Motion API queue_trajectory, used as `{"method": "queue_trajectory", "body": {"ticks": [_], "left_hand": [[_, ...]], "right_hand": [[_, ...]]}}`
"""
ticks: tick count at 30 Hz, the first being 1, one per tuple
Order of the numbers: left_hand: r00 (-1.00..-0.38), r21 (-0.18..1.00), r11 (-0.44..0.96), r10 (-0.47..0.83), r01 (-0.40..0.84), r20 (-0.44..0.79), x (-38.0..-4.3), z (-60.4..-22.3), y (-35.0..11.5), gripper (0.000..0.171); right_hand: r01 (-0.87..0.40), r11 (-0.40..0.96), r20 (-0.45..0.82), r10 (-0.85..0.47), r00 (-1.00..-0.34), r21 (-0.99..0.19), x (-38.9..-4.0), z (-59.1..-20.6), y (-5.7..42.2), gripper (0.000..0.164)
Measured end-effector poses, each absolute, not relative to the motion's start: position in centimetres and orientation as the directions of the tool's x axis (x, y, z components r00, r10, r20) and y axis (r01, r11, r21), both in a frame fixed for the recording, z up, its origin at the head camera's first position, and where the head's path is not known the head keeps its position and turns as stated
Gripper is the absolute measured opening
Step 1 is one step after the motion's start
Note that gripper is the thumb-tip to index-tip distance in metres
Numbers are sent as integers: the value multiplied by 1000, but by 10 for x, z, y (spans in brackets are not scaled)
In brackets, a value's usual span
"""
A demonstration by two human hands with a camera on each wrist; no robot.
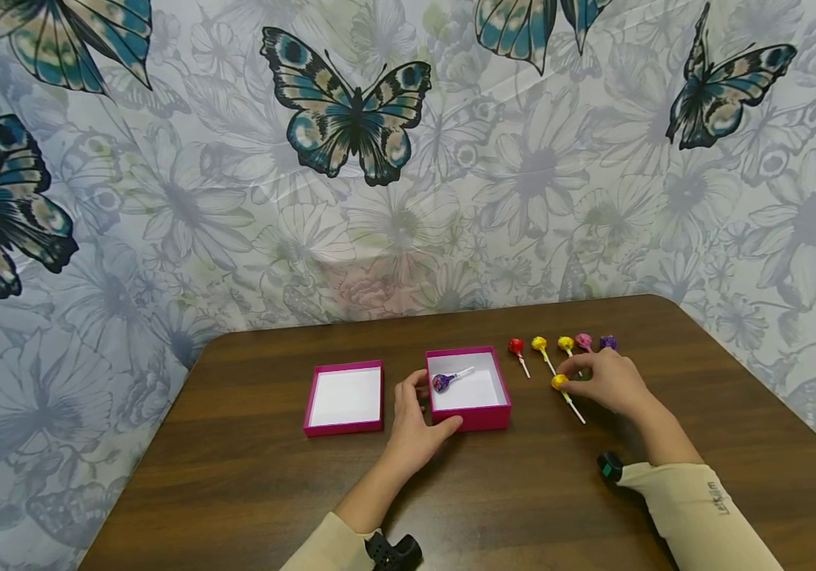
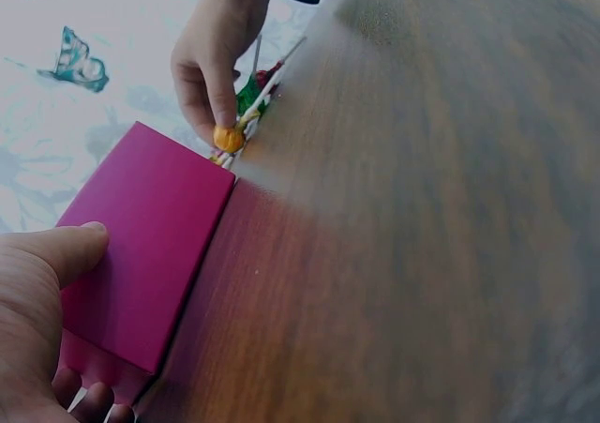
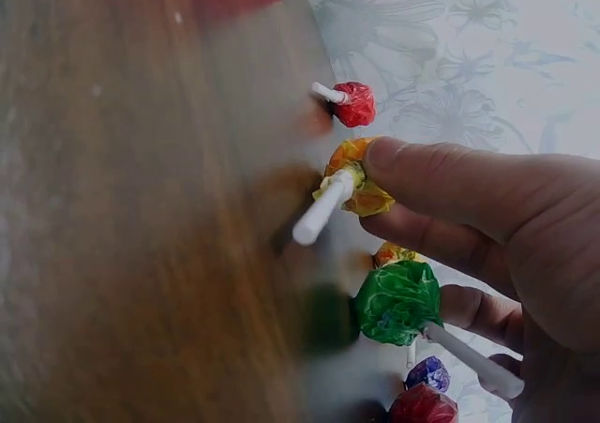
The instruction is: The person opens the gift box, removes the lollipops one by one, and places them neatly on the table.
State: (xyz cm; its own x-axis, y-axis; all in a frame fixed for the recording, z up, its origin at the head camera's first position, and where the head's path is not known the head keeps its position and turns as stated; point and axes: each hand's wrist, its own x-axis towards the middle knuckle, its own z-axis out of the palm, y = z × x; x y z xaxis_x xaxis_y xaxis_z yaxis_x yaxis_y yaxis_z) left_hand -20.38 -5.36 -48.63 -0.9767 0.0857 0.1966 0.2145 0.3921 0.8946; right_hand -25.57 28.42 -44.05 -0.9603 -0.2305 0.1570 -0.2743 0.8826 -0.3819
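My right hand [image 1: 609, 381] pinches a yellow lollipop [image 1: 559, 382] between thumb and fingers, its white stick pointing toward me. In the right wrist view a green lollipop [image 3: 398, 303] is close beneath the other fingers; whether they touch it I cannot tell. My left hand [image 1: 413, 424] grips the pink box [image 1: 470, 419], thumb on the front wall and fingers at the left side. A purple-wrapped lollipop [image 1: 442, 382] lies inside the box on its white bottom.
Behind the right hand lie a red lollipop [image 1: 515, 346], two yellow lollipops [image 1: 539, 343], a pink lollipop [image 1: 584, 341] and a purple lollipop [image 1: 608, 342]. A shallow pink lid [image 1: 345, 396], white inside, lies left of the box on the wooden table [image 1: 250, 476].
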Motion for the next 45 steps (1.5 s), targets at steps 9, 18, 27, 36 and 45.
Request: {"method": "queue_trajectory", "body": {"ticks": [9, 18, 27, 36, 45], "left_hand": [[-981, 902, 386, 89, 195, 174, -202, -484, -53, 88], [-978, 902, 378, 88, 209, 190, -204, -486, -54, 88], [-978, 902, 380, 84, 206, 188, -204, -486, -54, 88], [-975, 901, 374, 88, 221, 202, -205, -485, -54, 87], [-978, 903, 375, 91, 209, 188, -204, -485, -54, 87]], "right_hand": [[-270, 893, 150, -230, -961, -360, -256, -441, 285, 15], [-272, 889, 156, -229, -961, -369, -256, -441, 282, 18], [-267, 884, 143, -229, -963, -384, -256, -441, 281, 23], [-264, 875, 156, -218, -963, -405, -257, -442, 281, 28], [-325, 860, 243, -244, -939, -394, -256, -444, 282, 31]]}}
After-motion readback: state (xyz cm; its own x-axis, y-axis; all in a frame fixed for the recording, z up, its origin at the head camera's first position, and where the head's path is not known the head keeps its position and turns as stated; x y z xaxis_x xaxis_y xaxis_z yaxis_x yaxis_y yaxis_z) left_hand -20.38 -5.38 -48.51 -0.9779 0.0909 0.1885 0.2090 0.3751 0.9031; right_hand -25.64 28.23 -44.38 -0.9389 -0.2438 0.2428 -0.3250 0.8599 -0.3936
